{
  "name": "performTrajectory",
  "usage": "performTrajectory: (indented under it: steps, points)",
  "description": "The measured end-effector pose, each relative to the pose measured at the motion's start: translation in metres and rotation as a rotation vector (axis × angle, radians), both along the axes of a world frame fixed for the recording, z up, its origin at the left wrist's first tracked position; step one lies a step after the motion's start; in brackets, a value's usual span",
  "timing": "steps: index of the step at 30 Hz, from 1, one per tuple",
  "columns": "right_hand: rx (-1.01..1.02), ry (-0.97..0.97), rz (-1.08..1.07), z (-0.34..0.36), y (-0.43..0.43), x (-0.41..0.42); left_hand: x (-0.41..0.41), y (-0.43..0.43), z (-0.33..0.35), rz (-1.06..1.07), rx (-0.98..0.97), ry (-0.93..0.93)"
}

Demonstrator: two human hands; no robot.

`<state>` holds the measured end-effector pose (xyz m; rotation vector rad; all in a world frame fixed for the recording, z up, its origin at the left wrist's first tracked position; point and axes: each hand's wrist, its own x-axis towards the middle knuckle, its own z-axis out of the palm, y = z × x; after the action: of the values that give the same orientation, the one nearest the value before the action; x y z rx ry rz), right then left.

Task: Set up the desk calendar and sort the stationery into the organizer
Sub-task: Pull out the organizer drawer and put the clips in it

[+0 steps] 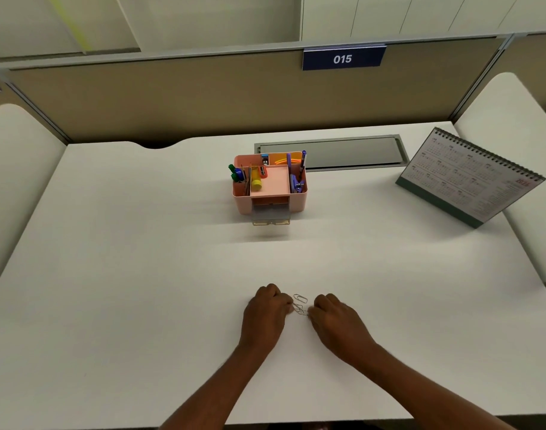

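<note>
Left hand (265, 311) and right hand (336, 324) on white desk (141, 274), beige partition (172, 100) behind.

- A white surface (135, 274) fills the cubicle, evenly lit from above, with only soft shadows.
- A tan partition (172, 100) runs along its far edge under a grey rail.
- A dark blue sign (343, 58) reading 015 hangs from that rail.
- A grey hatch (343, 152) sits flush in the surface near the partition.
- Pale rounded side panels (17, 169) stand left and right.
- Off-white wall panels (389, 13) rise behind.
</note>
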<state>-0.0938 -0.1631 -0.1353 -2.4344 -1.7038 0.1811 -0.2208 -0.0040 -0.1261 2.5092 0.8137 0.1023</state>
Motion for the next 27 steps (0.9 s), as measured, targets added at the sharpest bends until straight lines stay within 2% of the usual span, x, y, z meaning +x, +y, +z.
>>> performTrajectory:
  steps: [7, 13, 22, 27]
  points:
    - [-0.067, -0.081, 0.091, 0.002, 0.001, 0.003, 0.002, 0.008, -0.001, -0.158, 0.081, 0.012]
    - [-0.126, -0.132, 0.127, 0.002, 0.004, 0.001, 0.007, 0.016, -0.002, -0.402, 0.272, 0.067]
    - [-0.125, -0.148, 0.097, 0.004, 0.008, -0.001, 0.005, 0.01, 0.0, -0.316, 0.199, 0.019]
    - [-0.117, -0.093, 0.085, 0.007, 0.001, -0.002, -0.001, 0.005, -0.002, -0.352, 0.247, -0.003]
